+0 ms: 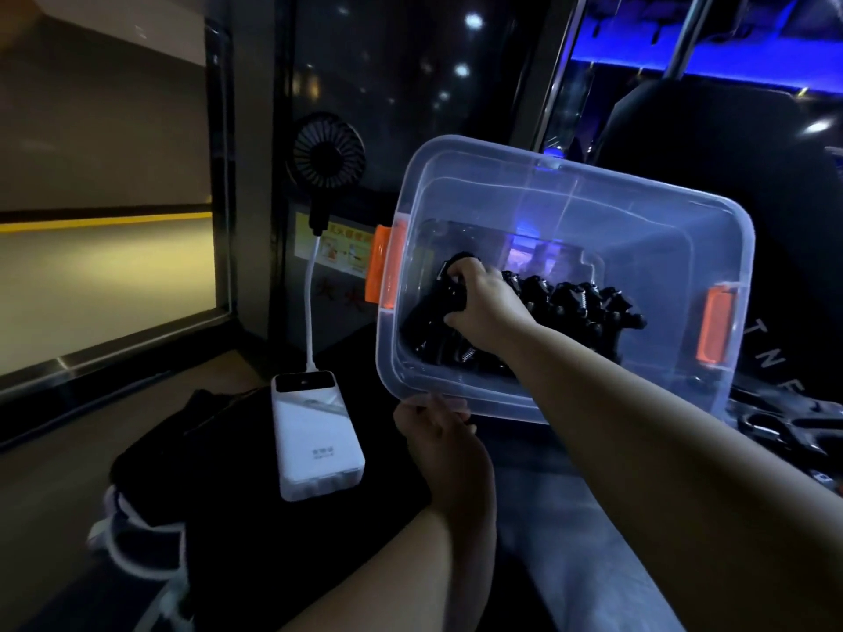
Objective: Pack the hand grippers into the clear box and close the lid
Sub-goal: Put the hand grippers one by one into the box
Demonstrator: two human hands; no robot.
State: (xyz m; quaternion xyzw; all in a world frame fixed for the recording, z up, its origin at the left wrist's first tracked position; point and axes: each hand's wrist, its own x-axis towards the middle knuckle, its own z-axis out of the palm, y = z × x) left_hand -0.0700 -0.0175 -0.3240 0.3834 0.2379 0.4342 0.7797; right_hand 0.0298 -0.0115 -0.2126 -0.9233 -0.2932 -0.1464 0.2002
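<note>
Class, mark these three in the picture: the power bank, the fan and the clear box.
power bank [319, 444], head view, middle of its white face.
fan [327, 152], head view, centre of its grille.
clear box [570, 172], head view, far rim.

Clear box [570, 198], orange latches [714, 323], black hand grippers [588, 303], white power bank [314, 444].

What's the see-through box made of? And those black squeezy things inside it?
The clear box looks like glossy, see-through plastic: you see the contents through its walls. The hand grippers seem matte black plastic with shiny metal springs, though it's dim.
</note>
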